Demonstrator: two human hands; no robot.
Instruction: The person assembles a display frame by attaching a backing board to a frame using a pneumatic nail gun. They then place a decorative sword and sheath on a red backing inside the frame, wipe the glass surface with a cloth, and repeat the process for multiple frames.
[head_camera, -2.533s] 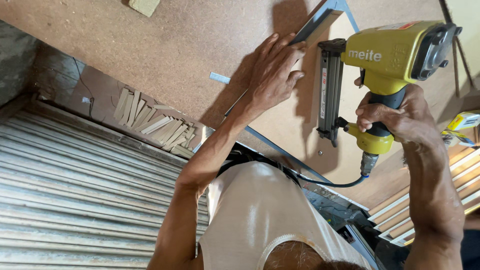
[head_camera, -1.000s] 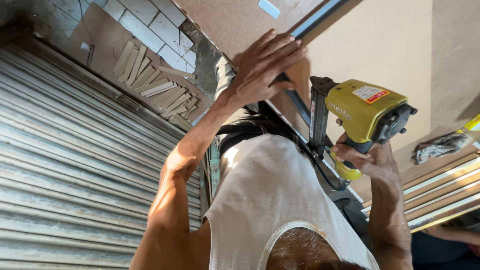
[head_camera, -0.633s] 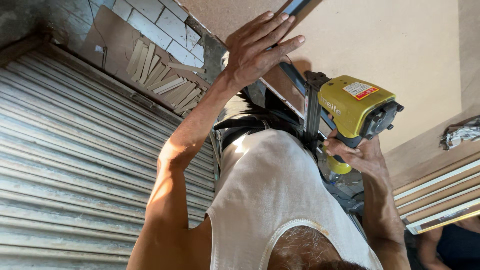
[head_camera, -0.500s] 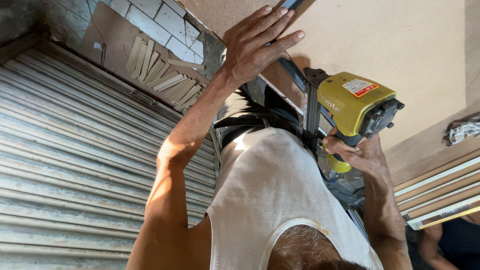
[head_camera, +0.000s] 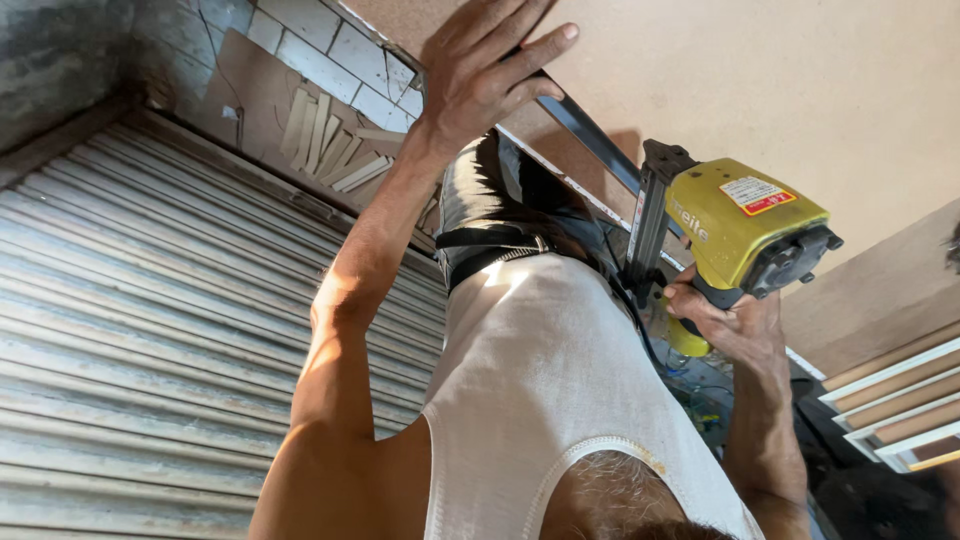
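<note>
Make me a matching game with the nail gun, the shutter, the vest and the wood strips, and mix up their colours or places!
Things:
1. nail gun
2. shutter
3. vest
4. wood strips

Descriptions:
A. white
B. grey and ribbed, on the picture's left
C. yellow-green, held in the right hand
D. pale, leaning against the tiled wall

Pairs: 1-C, 2-B, 3-A, 4-D
</note>
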